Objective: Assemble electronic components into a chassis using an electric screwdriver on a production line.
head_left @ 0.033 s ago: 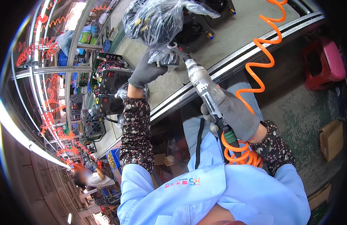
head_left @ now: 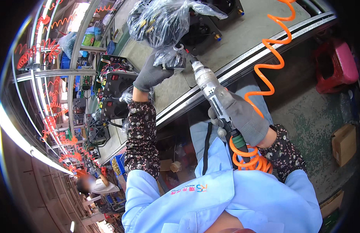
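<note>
A grey desk [head_left: 261, 33] with a metal rail [head_left: 242, 66] along its near edge spreads across the upper middle of the view, and a red and pink plastic stool [head_left: 346, 64] stands on the floor beyond its right side. Black casings [head_left: 117, 85] with red switches sit toward the left end of the desk, a green circuit board and bundled wires showing beside them, while black fan units [head_left: 197, 33] stand near the top. Against the nearest fan unit, a clear plastic bag [head_left: 158, 29] lies bunched around dark contents with yellow bits, their shape lost in the creases. An orange coiled hose [head_left: 270, 66] hangs over the rail and ends in tight loops by the person's blue shirt, just beside the green fitting [head_left: 237, 140] at the rear of a silver pneumatic screwdriver [head_left: 206, 79]. The grey-gloved right hand [head_left: 244, 116] has its grip closed around the body of this screwdriver, which slants across the rail toward the bag. The grey-gloved left hand [head_left: 153, 73] has its grip drawn in on a small dark part [head_left: 176, 62] under a fold of the plastic, some fingers hidden; the bit [head_left: 193, 59] points close beside that part, and whether they touch I cannot tell
</note>
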